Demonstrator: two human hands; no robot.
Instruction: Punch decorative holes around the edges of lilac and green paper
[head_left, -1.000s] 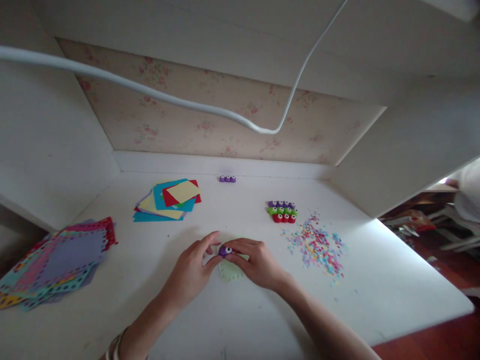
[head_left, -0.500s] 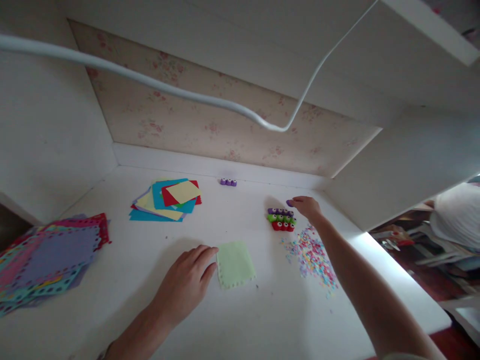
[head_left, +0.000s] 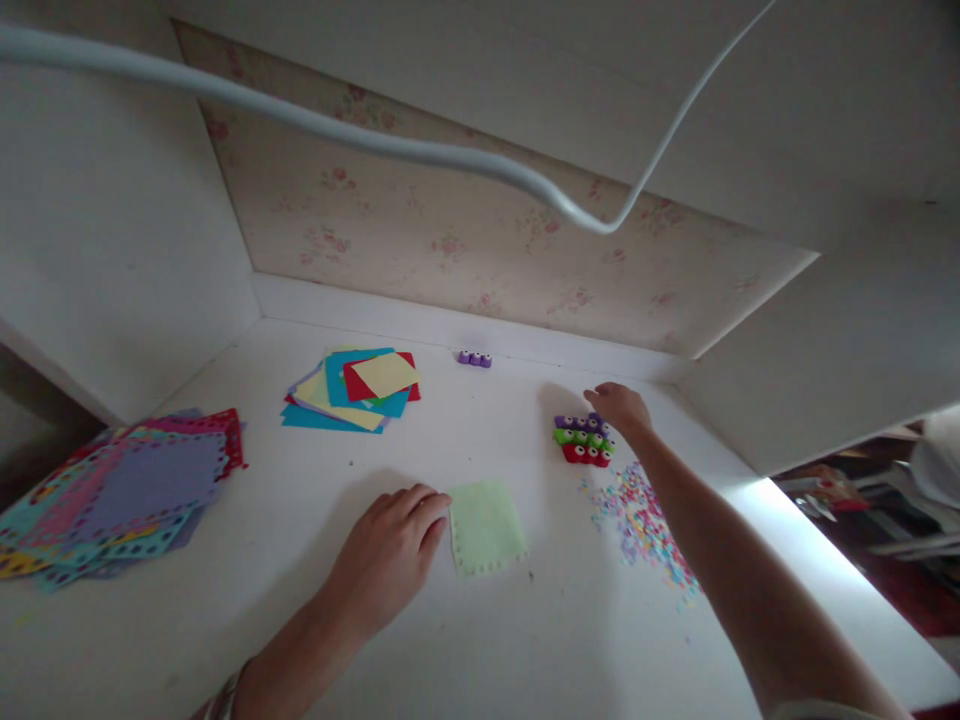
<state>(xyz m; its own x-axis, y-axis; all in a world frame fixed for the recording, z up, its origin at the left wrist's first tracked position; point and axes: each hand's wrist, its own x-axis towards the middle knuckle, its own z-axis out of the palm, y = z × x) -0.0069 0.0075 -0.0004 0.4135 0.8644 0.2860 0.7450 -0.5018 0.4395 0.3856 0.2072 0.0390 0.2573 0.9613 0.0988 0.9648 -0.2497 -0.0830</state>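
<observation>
My left hand [head_left: 397, 545] rests on the white table, fingers bent and thumb slightly apart, fingertips at the upper left edge of a light green paper square [head_left: 489, 528]. That square has small notches along its left and bottom edges. At the right, my right hand [head_left: 621, 407] is closed in a pinch just behind rows of small punches: purple [head_left: 571, 424], green [head_left: 581, 438] and red [head_left: 585, 455]. A purple punch [head_left: 595, 418] shows right under its fingertips at the row's right end; the fingers partly hide it.
Colourful confetti [head_left: 649, 525] lies scattered below my right forearm. Plain coloured sheets [head_left: 367, 390] are stacked at back left, perforated sheets [head_left: 157, 480] at far left. Several purple punches [head_left: 475, 359] sit by the back wall. A white cable [head_left: 420, 150] hangs across in front.
My right hand has lowered the purple punch from behind the rows down to the right end of the purple row. The view has shifted; my left hand stays by the green paper.
</observation>
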